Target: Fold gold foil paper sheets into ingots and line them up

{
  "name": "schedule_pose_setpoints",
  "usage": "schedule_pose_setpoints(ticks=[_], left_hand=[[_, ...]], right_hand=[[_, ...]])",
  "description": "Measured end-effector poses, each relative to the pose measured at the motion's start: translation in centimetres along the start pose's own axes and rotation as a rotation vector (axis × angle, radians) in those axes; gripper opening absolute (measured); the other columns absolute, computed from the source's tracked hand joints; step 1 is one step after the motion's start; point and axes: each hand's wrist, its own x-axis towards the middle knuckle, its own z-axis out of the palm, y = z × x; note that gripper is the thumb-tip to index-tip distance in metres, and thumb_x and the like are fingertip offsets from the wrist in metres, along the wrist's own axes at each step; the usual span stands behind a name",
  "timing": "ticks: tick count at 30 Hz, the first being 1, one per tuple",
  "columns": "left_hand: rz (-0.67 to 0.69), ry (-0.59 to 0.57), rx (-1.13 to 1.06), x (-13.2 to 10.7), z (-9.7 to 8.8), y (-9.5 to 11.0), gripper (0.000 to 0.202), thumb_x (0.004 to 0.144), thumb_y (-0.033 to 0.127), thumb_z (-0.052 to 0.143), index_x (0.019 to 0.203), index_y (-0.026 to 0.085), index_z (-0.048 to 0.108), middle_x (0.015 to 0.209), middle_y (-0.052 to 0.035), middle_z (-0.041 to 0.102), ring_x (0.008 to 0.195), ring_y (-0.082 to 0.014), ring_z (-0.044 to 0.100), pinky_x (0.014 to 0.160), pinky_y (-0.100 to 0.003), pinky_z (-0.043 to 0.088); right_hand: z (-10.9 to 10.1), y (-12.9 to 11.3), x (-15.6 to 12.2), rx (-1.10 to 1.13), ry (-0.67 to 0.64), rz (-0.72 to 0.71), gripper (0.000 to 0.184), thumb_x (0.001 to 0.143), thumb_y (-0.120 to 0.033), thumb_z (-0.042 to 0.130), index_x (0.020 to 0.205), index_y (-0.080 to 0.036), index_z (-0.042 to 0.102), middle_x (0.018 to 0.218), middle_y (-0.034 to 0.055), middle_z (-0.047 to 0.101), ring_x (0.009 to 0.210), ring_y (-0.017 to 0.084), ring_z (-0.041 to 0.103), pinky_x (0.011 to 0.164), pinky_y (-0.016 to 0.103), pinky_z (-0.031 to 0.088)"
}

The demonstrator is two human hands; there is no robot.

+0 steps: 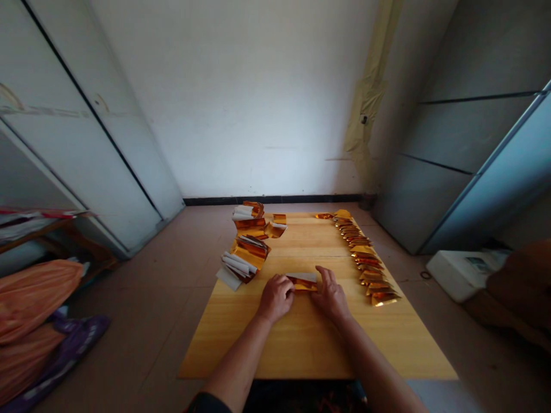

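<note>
Head view: on the bench (301, 344), the left hand (276, 298) and right hand (331, 297) press their fingers (323, 279) onto a gold-foil packet (302, 282) at lower centre, a long row of folded gold-foil pieces (365, 264) seemingly done at right, unfolded foil-and-paper sheets (245, 261) seemingly left at upper left.

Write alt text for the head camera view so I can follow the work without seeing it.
Seen from above, the left hand and right hand hold a piece of gold foil paper on a wooden table. A long row of folded gold pieces lies to the right, and stacks of gold and white paper sit to the left.
</note>
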Motion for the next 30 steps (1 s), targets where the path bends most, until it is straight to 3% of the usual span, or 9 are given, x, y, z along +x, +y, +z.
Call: schedule_pose_setpoints(ticks=[2,7,12,16,24,27,30], left_hand=[[0.012,0.004,0.013,-0.3,0.1,0.0,0.015,0.071,0.008,0.058,0.076,0.021,0.065,0.084,-0.0035,0.062,0.088,-0.0179,0.053,0.08,-0.03,0.041],[0.037,0.005,0.038,-0.9,0.3,0.0,0.013,0.074,0.011,0.059,0.075,0.021,0.066,0.086,-0.004,0.063,0.088,-0.0182,0.054,0.08,-0.032,0.041],[0.031,0.021,0.082,-1.0,0.2,0.1,0.013,0.073,0.009,0.059,0.073,0.021,0.065,0.084,-0.004,0.063,0.087,-0.0188,0.053,0.078,-0.033,0.041],[0.025,0.014,0.087,-0.9,0.0,0.4,0.014,0.074,0.009,0.058,0.072,0.021,0.065,0.084,-0.0044,0.062,0.087,-0.0187,0.053,0.079,-0.033,0.041],[-0.091,0.062,0.068,-0.8,-0.5,0.8,0.013,0.072,0.009,0.057,0.067,0.02,0.057,0.079,-0.0038,0.055,0.085,-0.0185,0.05,0.077,-0.031,0.042],[-0.16,0.148,0.047,-0.9,-0.3,0.6,0.014,0.069,0.009,0.058,0.076,0.021,0.054,0.081,-0.0032,0.054,0.087,-0.0194,0.05,0.08,-0.033,0.043],[-0.179,0.256,-0.03,-0.9,-0.1,0.3,0.035,0.068,0.008,0.058,0.1,0.02,0.055,0.101,-0.0068,0.057,0.1,-0.0213,0.05,0.089,-0.036,0.043]], right_hand=[[0.3,0.3,-0.1,0.016,0.013,-0.038,0.063,0.069,-0.017,0.055,0.13,-0.02,0.039,0.131,0.0085,0.047,0.104,0.02,0.056,0.079,0.028,0.042],[0.8,0.7,-0.4,0.019,0.031,-0.162,0.04,0.072,-0.016,0.053,0.111,-0.021,0.055,0.117,0.0063,0.055,0.1,0.018,0.056,0.08,0.028,0.04],[-0.2,0.2,-0.5,-0.055,0.024,-0.22,0.045,0.071,-0.02,0.057,0.116,-0.021,0.056,0.119,0.0095,0.054,0.109,0.023,0.049,0.085,0.032,0.036],[-0.9,-0.3,0.3,-0.122,0.006,-0.236,0.033,0.078,-0.027,0.058,0.11,-0.026,0.062,0.112,0.007,0.057,0.103,0.023,0.048,0.083,0.033,0.033],[0.0,0.2,0.9,-0.103,-0.109,-0.297,0.016,0.084,-0.03,0.057,0.095,-0.024,0.067,0.094,0.004,0.061,0.094,0.018,0.05,0.08,0.029,0.03],[-0.1,0.3,0.9,-0.095,-0.128,-0.284,0.015,0.085,-0.031,0.056,0.09,-0.023,0.067,0.092,0.0038,0.062,0.092,0.018,0.05,0.08,0.028,0.03],[-0.3,0.4,0.8,-0.085,-0.131,-0.286,0.013,0.082,-0.024,0.057,0.09,-0.022,0.067,0.093,0.0036,0.063,0.092,0.017,0.051,0.08,0.028,0.03]])
